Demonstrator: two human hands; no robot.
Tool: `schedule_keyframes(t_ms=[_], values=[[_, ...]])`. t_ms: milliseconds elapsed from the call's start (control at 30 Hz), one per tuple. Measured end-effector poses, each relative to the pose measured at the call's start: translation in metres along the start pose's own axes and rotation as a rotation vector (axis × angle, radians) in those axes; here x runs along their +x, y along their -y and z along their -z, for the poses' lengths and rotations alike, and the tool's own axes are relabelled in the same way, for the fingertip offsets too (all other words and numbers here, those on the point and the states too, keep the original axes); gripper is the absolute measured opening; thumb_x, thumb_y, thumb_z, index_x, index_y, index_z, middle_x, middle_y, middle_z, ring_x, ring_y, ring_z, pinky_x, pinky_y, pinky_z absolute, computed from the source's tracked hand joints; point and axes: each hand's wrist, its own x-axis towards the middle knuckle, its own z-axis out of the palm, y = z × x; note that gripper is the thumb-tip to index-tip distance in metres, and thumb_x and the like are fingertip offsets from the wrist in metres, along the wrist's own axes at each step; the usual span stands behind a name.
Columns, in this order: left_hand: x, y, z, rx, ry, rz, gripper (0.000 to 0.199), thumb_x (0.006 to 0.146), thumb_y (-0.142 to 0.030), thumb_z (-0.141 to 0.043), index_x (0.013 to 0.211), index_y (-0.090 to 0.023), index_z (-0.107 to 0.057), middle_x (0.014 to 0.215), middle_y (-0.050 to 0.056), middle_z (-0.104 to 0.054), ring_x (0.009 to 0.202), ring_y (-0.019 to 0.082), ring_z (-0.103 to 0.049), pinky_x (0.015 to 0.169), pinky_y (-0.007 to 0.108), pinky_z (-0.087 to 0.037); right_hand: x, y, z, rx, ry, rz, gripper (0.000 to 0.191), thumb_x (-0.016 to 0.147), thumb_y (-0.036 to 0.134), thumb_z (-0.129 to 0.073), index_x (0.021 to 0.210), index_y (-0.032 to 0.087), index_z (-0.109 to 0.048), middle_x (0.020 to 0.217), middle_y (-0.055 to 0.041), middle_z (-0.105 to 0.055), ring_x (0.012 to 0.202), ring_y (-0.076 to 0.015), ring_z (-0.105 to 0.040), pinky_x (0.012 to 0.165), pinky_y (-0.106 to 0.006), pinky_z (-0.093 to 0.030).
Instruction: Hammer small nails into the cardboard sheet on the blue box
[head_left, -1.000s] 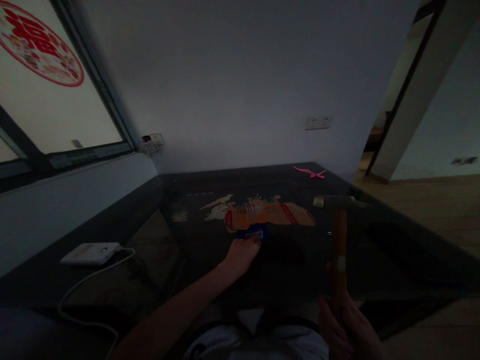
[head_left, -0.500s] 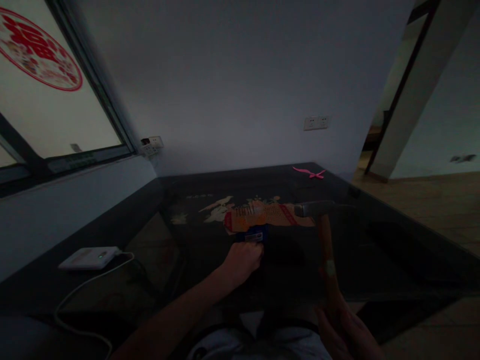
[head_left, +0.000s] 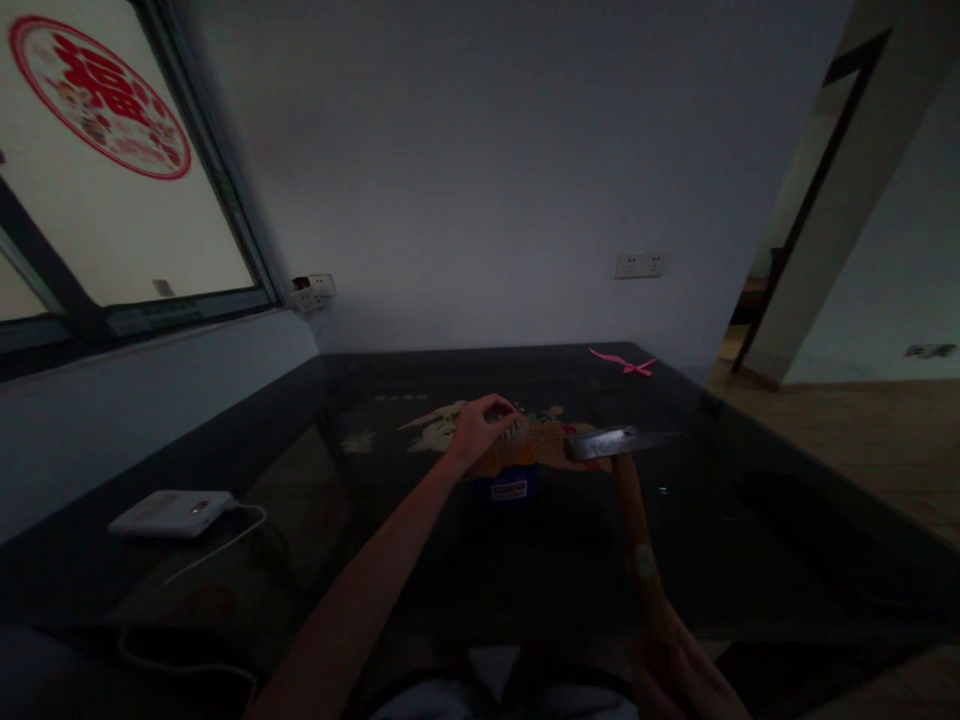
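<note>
My right hand (head_left: 679,665) is wrapped round the wooden handle of a hammer (head_left: 634,520), held upright with its metal head in front of the cardboard. My left hand (head_left: 480,430) is over a flattened piece of brown cardboard (head_left: 551,445), thumb and forefinger curled together at the tips. Whatever they pinch, if anything, is too small and dark to tell. Thin dark strokes, perhaps nails, show on the cardboard beside the fingertips. Just in front of the cardboard sits a small blue block or box (head_left: 514,485) with a pale label.
The dark glossy table (head_left: 450,580) has a printed flower-and-bird pattern. At its left lies a white power bank (head_left: 172,512) with a white cable (head_left: 217,548). A pink ribbon-like strip (head_left: 626,363) lies at the far right corner. A wall stands behind the table.
My left hand has moved off the blue block, forward and up onto the cardboard. The hammer has shifted slightly left and lower, still in my right hand. The camera view has turned a little.
</note>
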Motion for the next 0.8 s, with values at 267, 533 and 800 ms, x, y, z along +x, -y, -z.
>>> schedule_keyframes(t_ms=[267,533,800], values=[[-0.0049,0.0057,-0.0058,-0.124,0.058,0.060,0.010,0.074,-0.023,-0.060,0.076,-0.013,-0.061,0.076,0.004,-0.066,0.070,0.013,-0.062,0.071,0.027,-0.052,-0.0002,0.0019,0.0013,0.044,-0.041,-0.051,0.028,0.075,0.048,-0.065,0.103,0.047,-0.064,0.047,0.0107,-0.024,0.036,-0.0009,-0.009,0.032,-0.009,-0.020],[-0.0069,0.0090,-0.0059,-0.078,0.083,0.025,0.008,0.074,-0.021,-0.059,0.077,-0.014,-0.061,0.074,0.003,-0.065,0.069,0.012,-0.062,0.070,0.025,-0.051,0.0007,0.0065,-0.0008,0.019,-0.116,-0.013,0.029,0.077,0.048,-0.063,0.105,0.044,-0.062,0.047,0.0105,-0.028,0.037,-0.0009,-0.008,0.032,-0.009,-0.018],[-0.0078,0.0107,-0.0064,-0.093,0.090,0.023,0.009,0.075,-0.022,-0.059,0.078,-0.014,-0.061,0.077,0.003,-0.065,0.071,0.013,-0.062,0.071,0.026,-0.052,0.0018,0.0066,-0.0016,-0.038,-0.138,-0.006,0.034,0.076,0.048,-0.063,0.110,0.041,-0.061,0.048,0.0102,-0.031,0.038,-0.0005,-0.008,0.033,-0.009,-0.017]])
